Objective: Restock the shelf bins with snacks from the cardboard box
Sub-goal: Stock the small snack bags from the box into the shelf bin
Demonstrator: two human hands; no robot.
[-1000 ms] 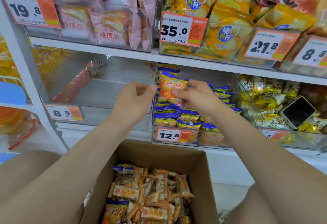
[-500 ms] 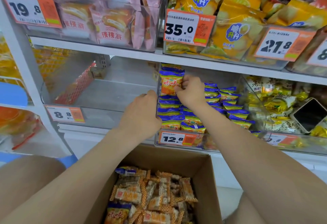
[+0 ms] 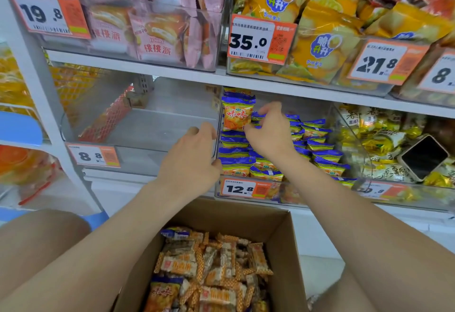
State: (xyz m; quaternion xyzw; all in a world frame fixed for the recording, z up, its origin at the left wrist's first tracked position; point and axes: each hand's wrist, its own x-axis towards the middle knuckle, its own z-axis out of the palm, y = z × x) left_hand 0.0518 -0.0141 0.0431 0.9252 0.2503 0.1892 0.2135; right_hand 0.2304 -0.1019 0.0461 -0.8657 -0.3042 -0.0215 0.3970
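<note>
An orange-and-blue snack packet (image 3: 236,117) stands upright at the back left of the clear bin (image 3: 290,198) tagged 12.8, on top of rows of like packets (image 3: 320,156). My right hand (image 3: 269,137) is inside that bin. Its thumb touches the packet's lower right corner while its fingers are lifted and loosely spread. My left hand (image 3: 193,159) grips the bin's left wall at the front corner and holds no snack. Below, the open cardboard box (image 3: 283,250) holds several orange-wrapped snacks (image 3: 211,267).
Left of the stocked bin sits a clear bin (image 3: 147,134) tagged 8.8. To the right, a bin of yellow packets (image 3: 384,144) holds a black scoop (image 3: 423,156). The shelf above carries pink bags (image 3: 152,23) and yellow bags (image 3: 320,41).
My right hand carried the orange packet up into the bin, stood it at the back left and loosened its fingers. My left hand dropped to the bin's front left corner.
</note>
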